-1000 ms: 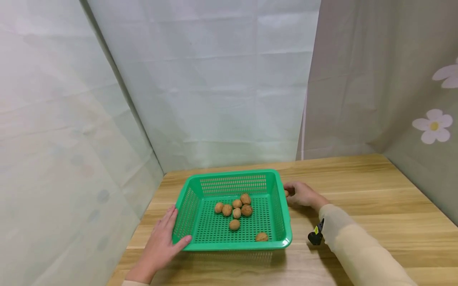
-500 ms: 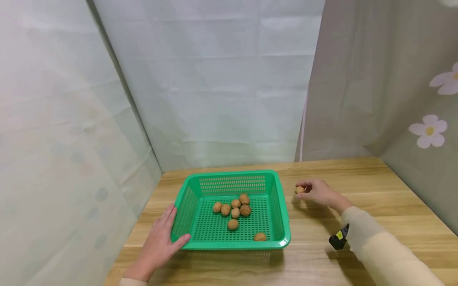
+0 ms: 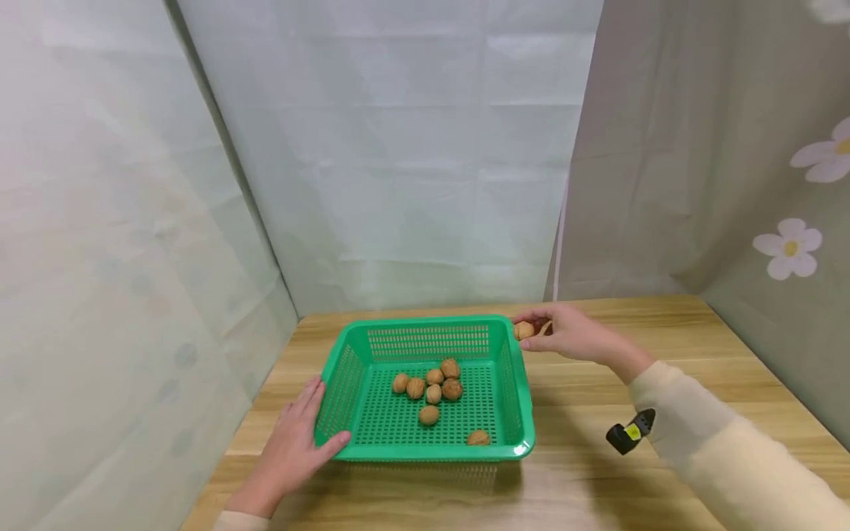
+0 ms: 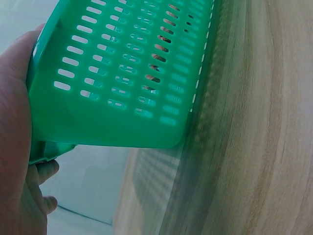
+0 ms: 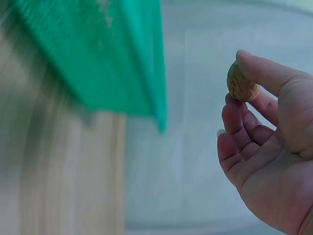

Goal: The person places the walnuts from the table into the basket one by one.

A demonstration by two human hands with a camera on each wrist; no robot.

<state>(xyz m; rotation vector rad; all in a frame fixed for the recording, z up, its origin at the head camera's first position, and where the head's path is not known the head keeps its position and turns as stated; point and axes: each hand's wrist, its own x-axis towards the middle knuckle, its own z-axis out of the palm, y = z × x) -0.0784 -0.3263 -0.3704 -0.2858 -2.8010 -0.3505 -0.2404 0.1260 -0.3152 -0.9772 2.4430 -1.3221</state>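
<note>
- One walnut (image 3: 524, 330) pinched in right hand (image 3: 569, 335) grip, raised just beside green basket (image 3: 425, 325) far right corner.
- Left hand (image 3: 292, 448) flat, grip relaxed, against basket's near left wall.
- Seven walnuts (image 3: 432, 388) inside basket, on table (image 3: 690, 383).

The basket (image 3: 425, 402) is green plastic, smooth and faintly glossy, its walls and floor pierced with slots. The table (image 3: 697, 369) is light wood with visible grain and a low sheen. The walnut (image 5: 240, 86) has a rough, wrinkled, matt brown shell. The sleeve (image 3: 730, 464) is soft cream cloth. Behind the table's far edge hangs pale, creased cloth (image 3: 398, 147).
</note>
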